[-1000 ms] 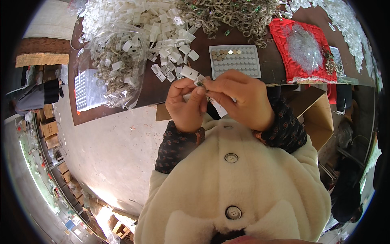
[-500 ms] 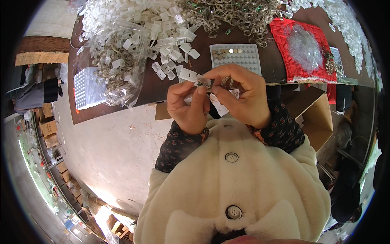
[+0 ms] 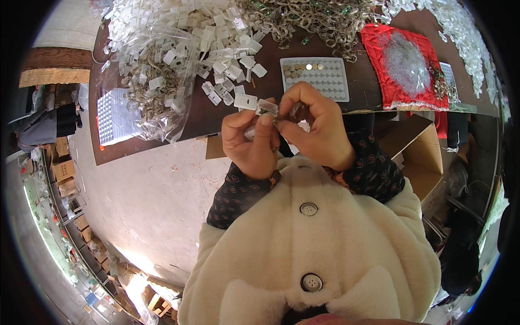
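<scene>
My left hand (image 3: 249,142) is closed on a small white plastic case (image 3: 246,101), pinched between thumb and fingers above the table's near edge. Its translucent flap (image 3: 267,107) stands folded out beside the white part, with something dark and small inside that I cannot make out. Close against it on the right, my right hand (image 3: 320,125) has thumb and forefinger curled together. A shiny coiled wire (image 3: 297,112) shows in its grip, mostly hidden by the fingers. Beyond my hands lies a white dimpled tray (image 3: 330,81) with several small round discs (image 3: 297,70) in its upper left rows.
White plastic cases (image 3: 216,38) are heaped at the back left beside a clear bag (image 3: 160,92) of coiled wires. More coiled wires with green parts (image 3: 311,21) lie at the back. A red cloth (image 3: 374,54) bears clear strands. An open cardboard box (image 3: 425,157) stands below right.
My right hand has shifted slightly left and its fingers have turned over the coiled wire. The white case in my left hand has moved a little left and down.
</scene>
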### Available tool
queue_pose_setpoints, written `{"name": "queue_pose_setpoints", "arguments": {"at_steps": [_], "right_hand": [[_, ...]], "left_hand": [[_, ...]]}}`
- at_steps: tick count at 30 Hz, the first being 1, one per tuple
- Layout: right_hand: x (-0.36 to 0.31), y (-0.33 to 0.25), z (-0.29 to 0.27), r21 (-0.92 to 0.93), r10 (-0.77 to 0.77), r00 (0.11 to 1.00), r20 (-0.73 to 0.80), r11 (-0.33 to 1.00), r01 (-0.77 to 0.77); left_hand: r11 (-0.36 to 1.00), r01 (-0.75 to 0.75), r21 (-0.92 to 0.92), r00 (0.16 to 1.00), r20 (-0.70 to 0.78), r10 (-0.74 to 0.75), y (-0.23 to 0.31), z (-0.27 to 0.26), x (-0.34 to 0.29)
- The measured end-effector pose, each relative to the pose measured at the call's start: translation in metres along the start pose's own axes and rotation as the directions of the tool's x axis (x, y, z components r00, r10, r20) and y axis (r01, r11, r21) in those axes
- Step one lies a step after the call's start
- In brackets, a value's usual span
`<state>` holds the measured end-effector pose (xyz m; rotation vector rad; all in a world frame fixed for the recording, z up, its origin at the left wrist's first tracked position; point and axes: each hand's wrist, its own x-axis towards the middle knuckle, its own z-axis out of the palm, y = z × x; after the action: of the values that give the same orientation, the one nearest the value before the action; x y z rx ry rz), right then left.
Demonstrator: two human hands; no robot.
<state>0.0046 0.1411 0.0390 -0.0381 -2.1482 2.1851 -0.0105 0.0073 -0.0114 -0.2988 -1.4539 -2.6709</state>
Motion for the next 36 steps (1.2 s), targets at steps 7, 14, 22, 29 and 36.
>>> {"name": "queue_pose_setpoints", "arguments": {"at_steps": [7, 14, 22, 29, 36], "right_hand": [[0.001, -0.01, 0.0, -0.105, -0.103, 0.995, -0.018, 0.989, 0.1], [0.008, -0.016, -0.009, -0.096, -0.087, 0.996, -0.018, 0.992, 0.085], [0.008, 0.006, -0.002, 0.271, 0.077, 0.997, 0.019, 0.959, -0.079], [0.002, 0.007, 0.003, -0.072, -0.214, 0.977, -0.006, 0.974, 0.213], [0.002, 0.0, -0.003, -0.499, -0.424, 0.899, 0.107, 0.76, 0.417]], "left_hand": [[0.999, 0.028, -0.033, 0.999, -0.019, -0.028, 0.0, -0.002, 0.002], [1.0, 0.022, 0.016, 0.999, -0.026, -0.021, 0.003, 0.002, 0.003], [0.941, 0.266, -0.209, 0.96, -0.026, -0.278, 0.007, -0.002, 0.005], [0.888, 0.35, -0.299, 0.932, 0.012, -0.363, 0.008, -0.002, 0.002], [0.893, 0.382, -0.237, 0.923, 0.065, -0.378, 0.006, -0.005, 0.006]]}}
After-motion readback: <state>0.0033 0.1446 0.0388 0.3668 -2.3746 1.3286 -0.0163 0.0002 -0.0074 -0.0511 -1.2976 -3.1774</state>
